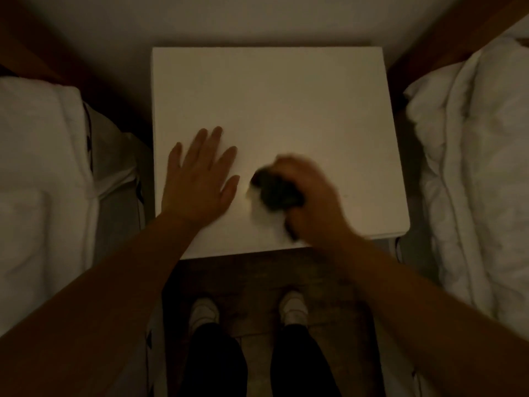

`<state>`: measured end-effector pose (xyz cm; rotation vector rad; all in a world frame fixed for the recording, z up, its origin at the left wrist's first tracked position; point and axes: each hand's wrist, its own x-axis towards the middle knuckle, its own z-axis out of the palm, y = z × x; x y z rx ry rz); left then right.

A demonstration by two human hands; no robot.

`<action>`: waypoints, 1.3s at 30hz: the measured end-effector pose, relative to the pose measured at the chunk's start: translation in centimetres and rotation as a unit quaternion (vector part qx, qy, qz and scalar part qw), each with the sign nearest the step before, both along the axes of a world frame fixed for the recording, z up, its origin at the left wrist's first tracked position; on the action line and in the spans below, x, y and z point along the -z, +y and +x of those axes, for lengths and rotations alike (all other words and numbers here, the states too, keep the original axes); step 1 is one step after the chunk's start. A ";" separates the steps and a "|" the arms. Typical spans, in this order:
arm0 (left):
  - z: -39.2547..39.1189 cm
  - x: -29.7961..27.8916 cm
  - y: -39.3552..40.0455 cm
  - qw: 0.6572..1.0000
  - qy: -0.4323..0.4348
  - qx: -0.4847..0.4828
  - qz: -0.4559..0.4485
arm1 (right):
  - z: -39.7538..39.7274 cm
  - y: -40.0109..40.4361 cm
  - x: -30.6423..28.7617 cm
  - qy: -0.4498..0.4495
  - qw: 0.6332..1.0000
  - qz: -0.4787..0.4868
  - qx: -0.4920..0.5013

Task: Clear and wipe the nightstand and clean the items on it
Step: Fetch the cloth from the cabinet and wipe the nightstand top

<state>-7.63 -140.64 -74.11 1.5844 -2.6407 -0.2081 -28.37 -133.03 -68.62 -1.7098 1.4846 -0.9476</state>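
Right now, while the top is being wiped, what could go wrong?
1. The right hand grips a dark cloth near the front edge of the nightstand; a wide stroke might slip off it.
2. The left hand presses flat on the top, so that patch may stay unwiped.
3. In the dim light, streaks could go unnoticed.

The tabletop [272, 110] of the nightstand looked like a smooth, matt white board with no grain showing. The dark cloth [274, 190] bunched in the right hand [309, 202] seemed soft, though blur hid its weave. The bedding on the left [43, 167] and the quilt on the right [472, 167] were white, rumpled fabric. The floor [257, 276] looked like dark, worn wood. The shoes [203, 312] were pale and matt.
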 end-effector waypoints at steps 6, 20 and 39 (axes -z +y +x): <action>-0.3 0.2 -0.5 0.998 -0.015 0.039 0.050 | -14.2 -8.1 2.0 0.275 0.945 0.096 0.147; -3.1 -0.2 0.6 0.994 -0.025 -0.064 0.082 | -3.8 0.9 4.3 0.176 0.984 0.013 0.019; -3.0 -0.1 0.5 0.997 -0.020 -0.057 0.054 | -17.2 -1.8 4.1 0.352 0.920 0.071 0.154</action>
